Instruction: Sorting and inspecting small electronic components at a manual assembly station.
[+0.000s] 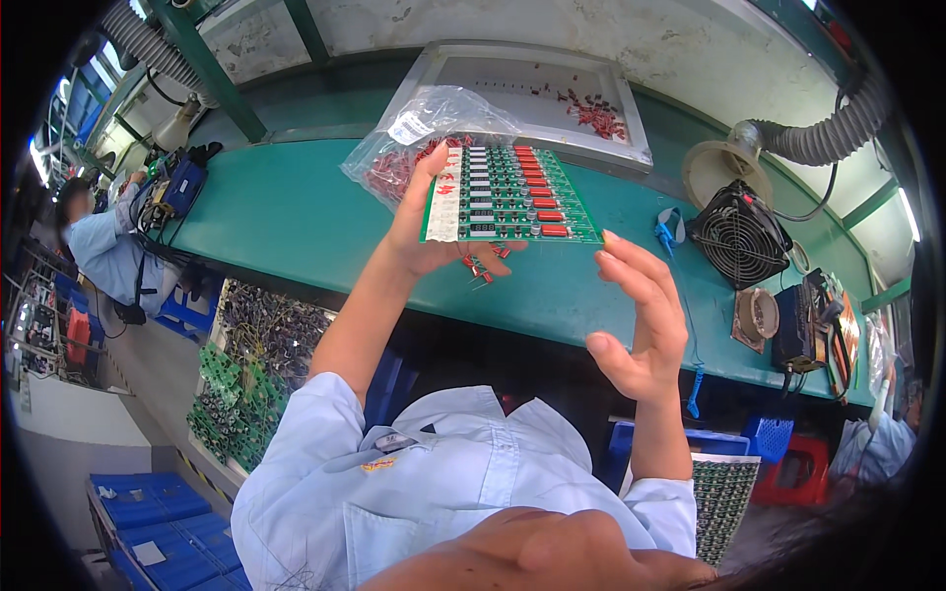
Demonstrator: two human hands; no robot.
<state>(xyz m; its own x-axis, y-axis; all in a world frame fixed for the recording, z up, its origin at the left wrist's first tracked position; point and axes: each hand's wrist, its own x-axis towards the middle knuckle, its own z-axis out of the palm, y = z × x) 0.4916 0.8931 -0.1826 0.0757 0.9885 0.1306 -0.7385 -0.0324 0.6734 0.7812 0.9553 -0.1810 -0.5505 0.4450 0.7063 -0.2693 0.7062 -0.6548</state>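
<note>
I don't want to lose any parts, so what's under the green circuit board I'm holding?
Below the circuit board, a few red components show by your left hand, against the teal bench. The board's underside and whatever it covers are hidden.

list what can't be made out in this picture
All in the head view:
Underside of the circuit board: faces away from the camera.
Left hand: some fingers, hidden behind the board.
Right hand: whether its fingertip touches the board's corner, too close to tell.
Red parts in the plastic bag: count, blurred by crinkled film.
Co-worker, far right: mostly cut off by the dark rim.
</note>
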